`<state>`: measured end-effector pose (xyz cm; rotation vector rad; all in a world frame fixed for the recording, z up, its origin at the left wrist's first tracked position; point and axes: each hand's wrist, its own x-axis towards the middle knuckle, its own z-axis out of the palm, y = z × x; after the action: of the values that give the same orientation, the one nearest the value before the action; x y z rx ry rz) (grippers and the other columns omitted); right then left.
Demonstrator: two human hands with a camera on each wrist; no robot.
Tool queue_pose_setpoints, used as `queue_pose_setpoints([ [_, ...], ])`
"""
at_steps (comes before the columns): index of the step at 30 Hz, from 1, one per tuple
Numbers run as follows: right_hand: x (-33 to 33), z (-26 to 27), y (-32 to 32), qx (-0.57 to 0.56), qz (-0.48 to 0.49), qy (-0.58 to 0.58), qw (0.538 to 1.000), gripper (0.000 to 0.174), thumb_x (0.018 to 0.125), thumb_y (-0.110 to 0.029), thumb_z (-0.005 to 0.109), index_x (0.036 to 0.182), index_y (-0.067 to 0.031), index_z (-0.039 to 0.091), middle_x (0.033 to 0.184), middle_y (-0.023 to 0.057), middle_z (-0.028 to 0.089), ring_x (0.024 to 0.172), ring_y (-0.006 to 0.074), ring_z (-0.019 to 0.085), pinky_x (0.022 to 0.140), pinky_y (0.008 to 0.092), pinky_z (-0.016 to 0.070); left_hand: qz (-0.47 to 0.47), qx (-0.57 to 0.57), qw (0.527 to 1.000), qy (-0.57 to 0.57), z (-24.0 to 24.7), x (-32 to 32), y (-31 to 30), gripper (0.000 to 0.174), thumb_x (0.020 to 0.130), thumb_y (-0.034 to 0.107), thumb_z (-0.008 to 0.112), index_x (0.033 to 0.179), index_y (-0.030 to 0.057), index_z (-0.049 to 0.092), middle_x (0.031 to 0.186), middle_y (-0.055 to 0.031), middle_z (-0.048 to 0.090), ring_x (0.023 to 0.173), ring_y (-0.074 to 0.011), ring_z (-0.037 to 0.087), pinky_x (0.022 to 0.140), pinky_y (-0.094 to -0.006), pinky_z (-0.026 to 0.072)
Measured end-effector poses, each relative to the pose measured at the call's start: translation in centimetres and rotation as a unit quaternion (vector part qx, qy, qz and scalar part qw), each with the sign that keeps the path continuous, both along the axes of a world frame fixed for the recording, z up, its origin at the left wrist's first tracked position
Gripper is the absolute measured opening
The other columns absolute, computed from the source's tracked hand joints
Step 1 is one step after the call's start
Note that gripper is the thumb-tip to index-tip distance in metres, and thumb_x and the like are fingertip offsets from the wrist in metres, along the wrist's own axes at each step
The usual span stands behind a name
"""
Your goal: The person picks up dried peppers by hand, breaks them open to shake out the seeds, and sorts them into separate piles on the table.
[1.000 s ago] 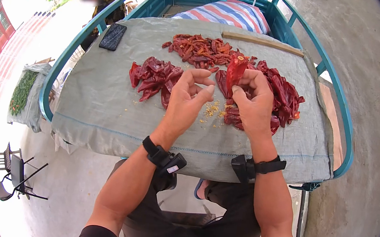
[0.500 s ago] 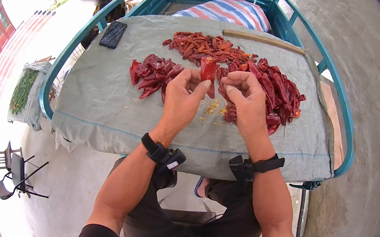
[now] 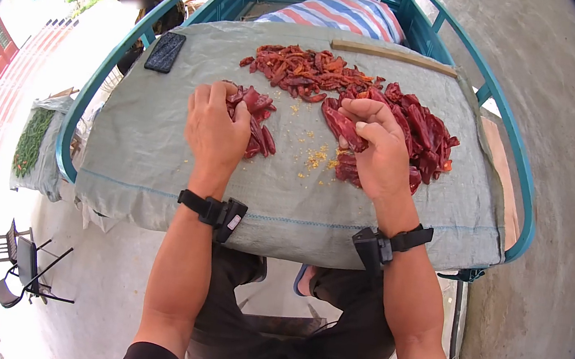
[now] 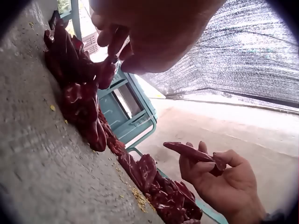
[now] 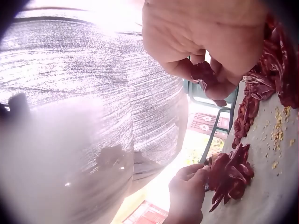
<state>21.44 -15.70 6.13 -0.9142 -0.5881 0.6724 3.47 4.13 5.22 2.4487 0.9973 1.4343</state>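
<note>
My right hand [image 3: 383, 156] grips a wrinkled dark red dried pepper [image 3: 344, 127] by one end, and the pepper's tip points away and to the left. In the left wrist view that pepper [image 4: 187, 150] lies across the fingers, with the thumb over its near end. At the left pile of red peppers [image 3: 259, 132], my left hand [image 3: 218, 130] covers part of the heap, palm down. Its fingertips pinch the end of a pepper [image 4: 108, 73] that slants up from this pile. A larger pile of whole peppers [image 3: 424, 136] lies just beyond my right hand.
Torn pepper pieces [image 3: 309, 72] are heaped at the back, and yellow seeds [image 3: 316, 157] lie scattered between the piles on the grey woven sheet [image 3: 138, 153]. A phone [image 3: 165, 52] lies at the left, a wooden strip [image 3: 394, 57] at the back. Teal cart rails [image 3: 503, 110] flank the sheet.
The upright pepper passed from my right hand to my left, which carried it left to the left pile. My right hand now holds another pepper, picked up near the right pile.
</note>
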Motion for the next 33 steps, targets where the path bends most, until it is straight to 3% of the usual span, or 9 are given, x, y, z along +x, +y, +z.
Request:
queue_pose_setpoints([
  [2, -0.1, 0.2, 0.0, 0.024, 0.019, 0.011, 0.999, 0.034, 0.098, 0.002, 0.056, 0.130, -0.0001, 0.067, 0.132, 0.0119, 0.071, 0.118, 0.0207, 0.068, 0.099, 0.0363, 0.0563, 0.006, 0.069, 0.998, -0.014, 0.8, 0.2, -0.7, 0.022, 0.095, 0.005, 0.076, 0.116, 0.0056, 0.072, 0.110, -0.0124, 0.073, 0.099, -0.0319, 0.071, 0.087, -0.0438, 0.0566],
  [8, -1.0, 0.7, -0.2, 0.038, 0.092, 0.023, 0.995, 0.033, 0.102, -0.003, 0.055, 0.134, -0.0008, 0.064, 0.135, 0.0143, 0.070, 0.121, 0.0231, 0.067, 0.097, 0.0389, 0.0556, -0.287, 0.007, 0.955, -0.077, 2.6, 2.0, -6.2, 0.040, 0.087, -0.008, 0.075, 0.125, 0.0048, 0.072, 0.122, -0.0133, 0.075, 0.112, -0.0367, 0.072, 0.099, -0.0451, 0.0579],
  [11, -1.0, 0.8, -0.3, 0.017, 0.100, 0.017, 0.995, 0.030, 0.106, -0.009, 0.055, 0.134, -0.0015, 0.064, 0.134, 0.0140, 0.070, 0.121, 0.0226, 0.068, 0.095, 0.0390, 0.0554, -0.332, -0.010, 0.943, -0.038, 1.4, 2.5, -6.7, 0.047, 0.084, -0.007, 0.076, 0.129, 0.0061, 0.072, 0.124, -0.0139, 0.075, 0.117, -0.0369, 0.072, 0.104, -0.0449, 0.0571],
  [19, -0.1, 1.7, -1.0, 0.012, 0.056, -0.038, 0.998, 0.036, 0.118, -0.034, 0.058, 0.133, -0.0021, 0.064, 0.131, 0.0112, 0.070, 0.117, 0.0195, 0.069, 0.089, 0.0380, 0.0587, -0.310, -0.123, 0.941, -0.056, 0.3, 2.7, -6.4, 0.032, 0.095, -0.003, 0.079, 0.125, 0.0045, 0.075, 0.110, -0.0076, 0.078, 0.091, -0.0159, 0.073, 0.078, -0.0299, 0.0570],
  [20, 0.1, 1.7, -0.9, -0.015, 0.012, -0.067, 0.998, 0.029, 0.113, -0.027, 0.066, 0.129, -0.0022, 0.066, 0.130, 0.0088, 0.071, 0.115, 0.0187, 0.070, 0.086, 0.0355, 0.0595, -0.303, -0.147, 0.939, -0.073, 0.2, 2.9, -6.4, 0.030, 0.097, -0.003, 0.078, 0.126, 0.0036, 0.074, 0.109, -0.0070, 0.077, 0.091, -0.0140, 0.072, 0.078, -0.0292, 0.0571],
  [23, 1.6, 1.9, -1.7, -0.165, -0.071, -0.374, 0.910, 0.025, 0.103, -0.014, 0.075, 0.125, -0.0033, 0.070, 0.129, 0.0096, 0.072, 0.113, 0.0185, 0.071, 0.088, 0.0337, 0.0597, -0.300, -0.194, 0.927, -0.117, -0.2, 3.2, -5.9, 0.030, 0.102, -0.003, 0.075, 0.131, 0.0018, 0.070, 0.108, -0.0056, 0.076, 0.092, -0.0107, 0.070, 0.080, -0.0280, 0.0575],
  [26, 0.9, 3.7, -3.1, -0.315, 0.017, -0.480, 0.819, 0.031, 0.089, -0.006, 0.081, 0.119, -0.0042, 0.072, 0.122, 0.0101, 0.073, 0.113, 0.0233, 0.072, 0.091, 0.0370, 0.0610, -0.300, -0.223, 0.919, -0.121, -0.5, 3.1, -5.6, 0.035, 0.104, -0.003, 0.073, 0.137, 0.0015, 0.064, 0.108, -0.0055, 0.074, 0.094, -0.0111, 0.070, 0.082, -0.0281, 0.0581],
  [29, 0.3, 2.7, -3.9, -0.352, -0.020, -0.662, 0.662, 0.032, 0.086, -0.002, 0.077, 0.118, -0.0042, 0.072, 0.118, 0.0126, 0.072, 0.115, 0.0309, 0.070, 0.094, 0.0439, 0.0615, -0.292, -0.231, 0.922, -0.104, -0.4, 3.0, -5.7, 0.038, 0.104, -0.003, 0.073, 0.140, 0.0015, 0.061, 0.108, -0.0056, 0.072, 0.095, -0.0116, 0.069, 0.083, -0.0280, 0.0580],
  [33, -0.1, 1.1, -3.7, -0.382, -0.067, -0.690, 0.611, 0.029, 0.088, 0.001, 0.073, 0.117, -0.0050, 0.073, 0.116, 0.0112, 0.072, 0.118, 0.0348, 0.068, 0.096, 0.0483, 0.0615, -0.286, -0.236, 0.924, -0.096, -0.6, 3.0, -5.7, 0.037, 0.103, -0.003, 0.073, 0.138, 0.0012, 0.061, 0.108, -0.0055, 0.071, 0.094, -0.0114, 0.069, 0.083, -0.0278, 0.0576],
])
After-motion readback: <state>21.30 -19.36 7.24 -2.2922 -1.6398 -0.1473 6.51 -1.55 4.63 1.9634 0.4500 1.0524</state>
